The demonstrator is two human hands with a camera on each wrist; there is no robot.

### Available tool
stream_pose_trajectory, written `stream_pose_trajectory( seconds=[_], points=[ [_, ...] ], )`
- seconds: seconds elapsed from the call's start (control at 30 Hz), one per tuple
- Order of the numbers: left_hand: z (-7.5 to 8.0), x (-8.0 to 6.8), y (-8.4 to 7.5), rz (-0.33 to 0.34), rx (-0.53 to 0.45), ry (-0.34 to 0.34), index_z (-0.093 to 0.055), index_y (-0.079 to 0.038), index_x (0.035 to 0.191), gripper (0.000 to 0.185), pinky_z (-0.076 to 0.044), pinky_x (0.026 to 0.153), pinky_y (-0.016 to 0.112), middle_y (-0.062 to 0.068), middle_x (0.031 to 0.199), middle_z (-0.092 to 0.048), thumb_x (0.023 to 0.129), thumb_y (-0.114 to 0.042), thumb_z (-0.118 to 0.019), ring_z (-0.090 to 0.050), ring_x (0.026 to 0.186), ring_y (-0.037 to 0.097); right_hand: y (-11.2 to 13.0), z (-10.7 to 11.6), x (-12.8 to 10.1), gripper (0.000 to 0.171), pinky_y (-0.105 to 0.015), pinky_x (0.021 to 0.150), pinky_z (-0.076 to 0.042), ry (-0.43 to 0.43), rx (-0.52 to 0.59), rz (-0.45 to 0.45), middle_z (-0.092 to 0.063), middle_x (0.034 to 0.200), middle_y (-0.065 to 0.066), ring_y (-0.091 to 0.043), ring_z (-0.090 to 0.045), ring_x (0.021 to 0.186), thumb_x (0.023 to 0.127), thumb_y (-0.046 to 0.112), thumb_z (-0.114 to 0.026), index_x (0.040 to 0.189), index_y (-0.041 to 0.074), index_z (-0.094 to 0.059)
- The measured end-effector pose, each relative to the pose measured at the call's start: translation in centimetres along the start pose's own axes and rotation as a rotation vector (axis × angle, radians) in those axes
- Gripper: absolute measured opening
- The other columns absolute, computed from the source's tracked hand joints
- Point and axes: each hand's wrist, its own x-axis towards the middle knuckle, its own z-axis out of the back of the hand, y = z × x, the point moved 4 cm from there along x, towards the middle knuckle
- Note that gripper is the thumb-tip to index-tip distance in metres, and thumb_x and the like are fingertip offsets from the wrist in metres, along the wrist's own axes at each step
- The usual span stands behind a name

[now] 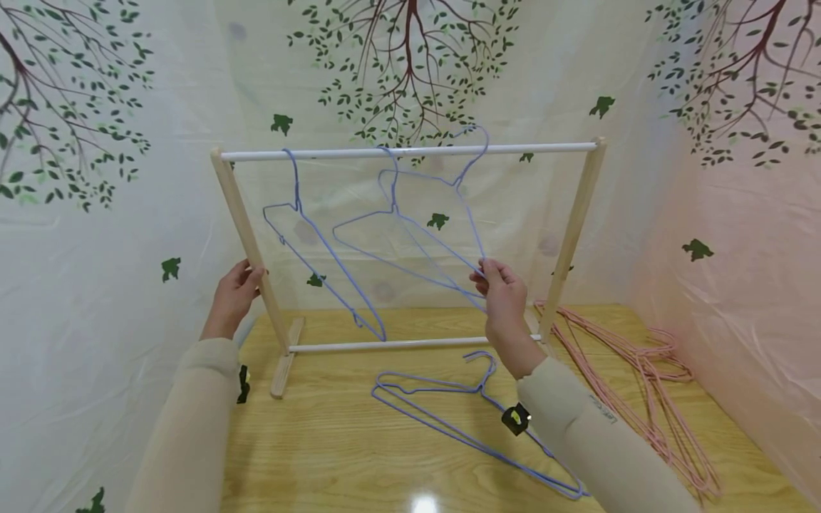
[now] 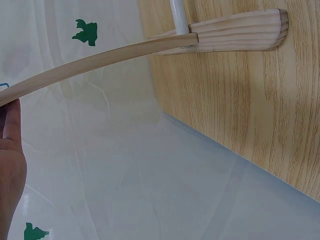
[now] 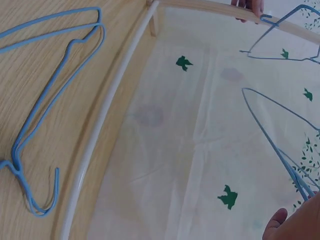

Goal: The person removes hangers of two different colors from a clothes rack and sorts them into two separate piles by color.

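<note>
The left hand [image 1: 234, 298] wraps its fingers round the left wooden post [image 1: 246, 246] of the small drying rack [image 1: 410, 151], which stands toward the back edge of the tabletop [image 1: 333, 442]. The left wrist view shows the same post running down to its flat wooden foot [image 2: 240, 32] near the table's left edge.

Two blue wire hangers already hang from the white top rail: one [image 1: 321, 256] near the left post, a second [image 1: 398, 235] at mid-rail. To their right, the right hand [image 1: 503, 296] pinches the lower right corner of a third blue hanger [image 1: 465, 192], fingers and thumb closed on the wire. Its hook rises to the rail, though whether it is fully seated over it is hard to tell from the head view.

The step in hand looks like hanging this third hanger while the other hand steadies the rack. The next move probably calls for settling the hook squarely on the rail and letting go gently so the light frame does not swing into its neighbour. It is thin, bare, pale blue wire, tilted rather than level.

More blue hangers [image 1: 449, 413] lie flat near the tabletop's front edge below the right forearm, and a bundle of pink hangers [image 1: 641, 377] lies along its right edge.
</note>
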Motion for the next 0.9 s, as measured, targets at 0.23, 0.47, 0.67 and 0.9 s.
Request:
stream_pose_trajectory(
  seconds=[0.23, 0.47, 0.67, 0.9],
  points=[
    [0.1, -1.1, -1.4, -0.007, -0.004, 0.000, -0.033, 0.008, 0.150, 0.049, -0.041, 0.107, 0.055, 0.035, 0.129, -0.049, 0.108, -0.017, -0.041, -0.052, 0.114, 0.031, 0.2, 1.6, -0.4, 0.016, -0.022, 0.078, -0.052, -0.079, 0.029, 0.032, -0.063, 0.086, 0.004, -0.009, -0.064, 0.079, 0.105, 0.017, -0.051, 0.099, 0.007, -0.061],
    [0.5, 0.3, 1.4, -0.018, 0.021, -0.015, -0.035, 0.002, 0.152, 0.053, -0.045, 0.105, 0.050, 0.029, 0.129, -0.052, 0.108, -0.027, -0.042, -0.055, 0.107, 0.015, -0.2, 2.7, -0.5, 0.017, -0.021, 0.074, -0.054, -0.101, 0.030, 0.007, -0.066, 0.077, 0.006, -0.009, -0.065, 0.074, 0.103, 0.014, -0.055, 0.091, 0.009, -0.065],
    [0.6, 0.3, 1.8, -0.033, 0.027, -0.030, -0.037, 0.001, 0.150, 0.055, -0.051, 0.101, 0.041, 0.027, 0.126, -0.054, 0.107, -0.032, -0.044, -0.054, 0.099, 0.004, -0.7, 3.2, -0.4, 0.016, -0.019, 0.072, -0.056, -0.085, -0.014, -0.052, -0.066, 0.069, 0.007, -0.007, -0.064, 0.068, 0.100, 0.009, -0.059, 0.107, -0.001, -0.069],
    [0.7, 0.1, 1.8, -0.048, 0.024, -0.021, -0.037, 0.002, 0.150, 0.054, -0.053, 0.097, 0.031, 0.027, 0.127, -0.054, 0.107, -0.030, -0.044, -0.054, 0.099, 0.003, -0.4, 3.5, 0.0, 0.019, -0.021, 0.078, -0.054, -0.043, -0.119, -0.072, -0.065, 0.072, 0.006, -0.007, -0.062, 0.072, 0.100, 0.009, -0.057, 0.113, -0.001, -0.067]
  ],
)
